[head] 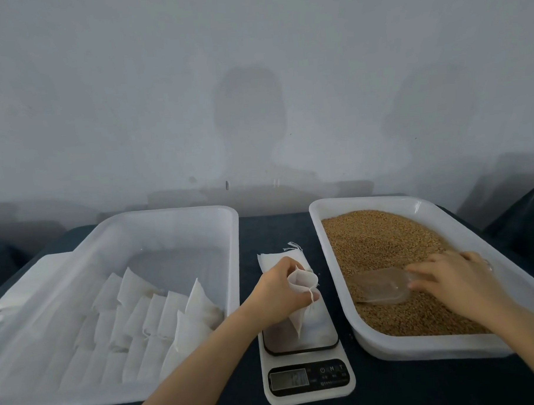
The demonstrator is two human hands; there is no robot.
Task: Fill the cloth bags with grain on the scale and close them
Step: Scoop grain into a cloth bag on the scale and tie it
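Readout on the scale [310, 381] blurs for me; left hand [277, 292] pinches a limp cloth bag [301, 285], right hand [452, 278] seemingly grips the clear scoop [378, 286] in grain [383, 237].

Packing bench: digital scale [335, 392], grain tray [419, 347], bare wall [101, 87].

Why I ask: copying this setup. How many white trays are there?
2. The left tray, left of the scale, holds cloth bags; the right tray, right of it, holds grain. None looks hidden.
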